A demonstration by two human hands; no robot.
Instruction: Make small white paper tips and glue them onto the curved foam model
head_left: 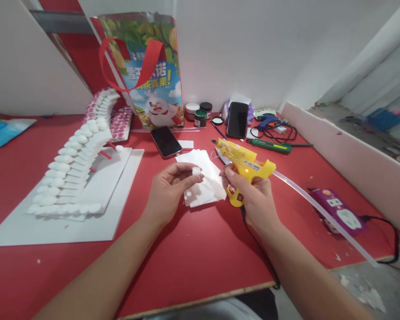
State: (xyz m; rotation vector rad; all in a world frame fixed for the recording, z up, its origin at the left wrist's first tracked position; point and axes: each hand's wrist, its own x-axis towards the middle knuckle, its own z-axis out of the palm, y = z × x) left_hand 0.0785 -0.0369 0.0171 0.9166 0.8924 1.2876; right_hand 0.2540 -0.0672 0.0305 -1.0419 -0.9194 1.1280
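Observation:
My left hand (168, 189) pinches a small white piece (196, 171) between thumb and fingertips; its exact kind is too small to make out. Wrapped around the handle of a yellow hot glue gun (241, 160) is my right hand (255, 198). The gun's nozzle points up and left, thin glue strings cling to it, and an orange light glows on its side. A long clear glue stick (322, 213) sticks out of its back. Beneath and between the hands lie white paper sheets (204, 189).
On the left, a curved white model (81, 164) edged with white oval pieces stands on white boards (96, 231). A printed bag (149, 75), two phones (166, 141), paint jars (200, 118) and a green-handled tool (269, 146) are behind. A purple power strip (339, 213) sits right.

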